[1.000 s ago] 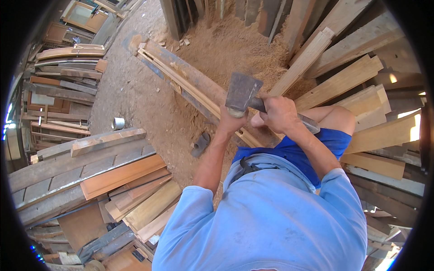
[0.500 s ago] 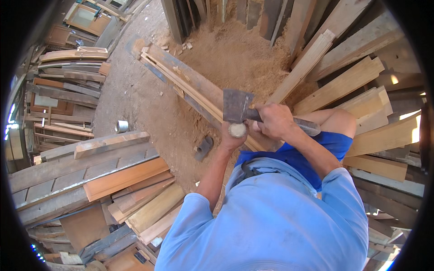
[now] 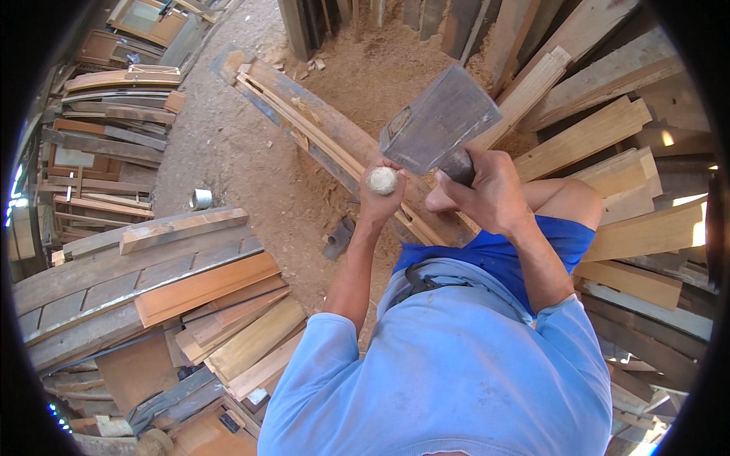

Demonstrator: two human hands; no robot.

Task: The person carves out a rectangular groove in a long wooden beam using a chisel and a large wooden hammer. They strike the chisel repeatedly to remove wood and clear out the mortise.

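Observation:
My right hand (image 3: pixel 500 190) is wrapped round the handle of a wooden mallet (image 3: pixel 441 118), its broad, dark, block-shaped head raised ahead of the fist. Upright in my closed left hand (image 3: pixel 375 204) stands a chisel (image 3: pixel 382 180). Only the pale, round, battered butt of its handle shows; the blade is hidden under the hand. The mallet head is apart from that butt, up and to its right. Below the left hand, narrow light wood strips (image 3: pixel 323 148) lie along a worn plank bench (image 3: pixel 334 106) that slants from far left toward my legs.
Long boards (image 3: pixel 585 144) lean in a fan on the right. More planks (image 3: pixel 209 292) are stacked at the lower left. A small metal can (image 3: pixel 201 199) and a dark sandal-like object (image 3: pixel 338 238) lie on the dirt floor, with sawdust (image 3: pixel 380 83) beyond the bench.
The mallet has risen from beside the chisel's butt, up and to the right, turning its head. My left hand with the chisel has shifted slightly left and away from me.

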